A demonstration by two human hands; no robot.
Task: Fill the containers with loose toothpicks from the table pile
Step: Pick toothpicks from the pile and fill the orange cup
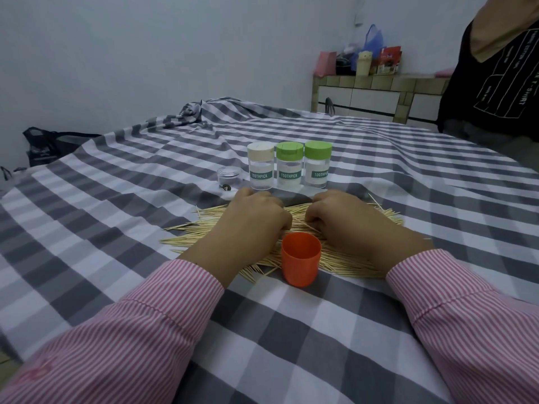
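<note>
**Both Hands on the Toothpick Pile**

The left hand (256,217) rests knuckles-up on the toothpick pile (344,258), fingers curled under. The right hand (347,220) lies beside it in the same posture. Whether either grip encloses toothpicks cannot be determined, as the fingertips are hidden beneath the hands. The two hands are close together but apart.

The pile is spread on the checked cloth (291,330) covering the tabletop. An orange cup (300,259) stands upright and uncapped at the pile's near edge, between the wrists.

Beyond the hands, three clear containers labelled TOOTHPICK stand in a row: one with a cream lid (260,166), two with green lids (289,167) (317,166). A small clear jar (228,177) stands just left of them.
</note>
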